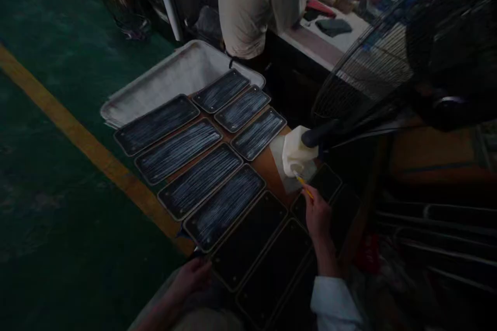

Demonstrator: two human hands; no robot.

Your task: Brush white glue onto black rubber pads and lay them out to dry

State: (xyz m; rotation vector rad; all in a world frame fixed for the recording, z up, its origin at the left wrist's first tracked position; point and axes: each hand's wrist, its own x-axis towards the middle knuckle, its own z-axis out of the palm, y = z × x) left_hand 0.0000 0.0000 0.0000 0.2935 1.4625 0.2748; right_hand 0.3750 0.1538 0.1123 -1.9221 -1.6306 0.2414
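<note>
Panels [200, 181] in rows on a board [275, 170], bin [151, 85] behind them, co-worker [256, 5] farther back beside a workbench [344, 49], fan [349, 77] at right, container [295, 149] on a sheet [293, 184] toward the board's right, brush [305, 186] in right hand [318, 213] at the container, left hand [193, 275] beside the panels' near left edge

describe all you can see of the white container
The white container looks like boxy, off-white plastic, with an opening on its near side. It sits on a pale sheet over the brown surface. The tip of the yellow-handled tool in the right hand is at that opening. A dark rounded part overlaps its right side; contact and contents are unclear.
</note>
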